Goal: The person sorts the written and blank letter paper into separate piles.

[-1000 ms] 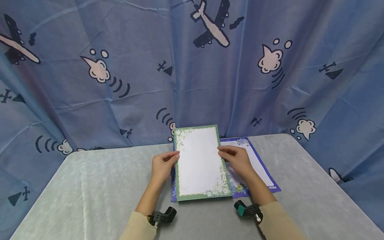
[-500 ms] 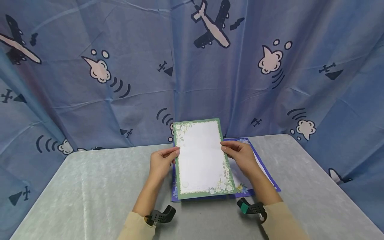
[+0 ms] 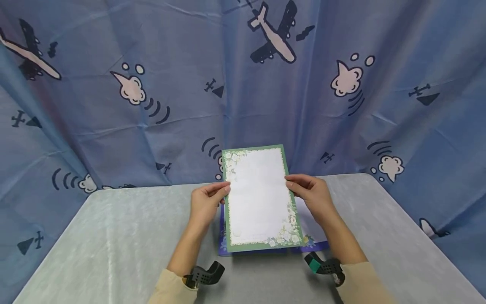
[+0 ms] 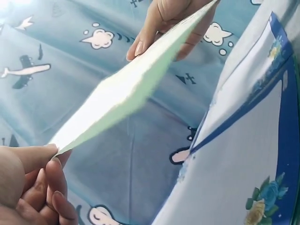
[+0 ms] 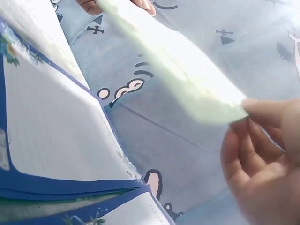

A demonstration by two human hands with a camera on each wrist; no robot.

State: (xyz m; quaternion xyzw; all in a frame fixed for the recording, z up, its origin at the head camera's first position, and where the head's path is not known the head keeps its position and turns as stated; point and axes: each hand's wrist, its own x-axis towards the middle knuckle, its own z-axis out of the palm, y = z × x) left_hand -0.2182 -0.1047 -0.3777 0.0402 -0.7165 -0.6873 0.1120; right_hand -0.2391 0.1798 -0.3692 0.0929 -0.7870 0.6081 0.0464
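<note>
A sheet of paper with a green floral border (image 3: 258, 198) is held up between both hands, blank white in its middle. My left hand (image 3: 205, 204) pinches its left edge between thumb and fingers. On the opposite edge, my right hand (image 3: 313, 196) does the same. In the left wrist view the sheet (image 4: 117, 93) slants between the hands, seen nearly edge-on. Below it lie blue-bordered sheets (image 3: 309, 248) with flowers, largely hidden by the green one. The right wrist view shows these blue-bordered sheets (image 5: 61, 126) stacked, with a green edge among them.
A pale grey cloth covers the table (image 3: 144, 236). Behind it hangs a blue curtain (image 3: 182, 97) printed with airplanes and clouds. Each wrist wears a black camera band, the left band (image 3: 205, 273) and the right band (image 3: 326, 267).
Both hands have raised the green-bordered sheet, so its top edge stands higher against the curtain. It has shifted slightly right, and the view has moved a little.
</note>
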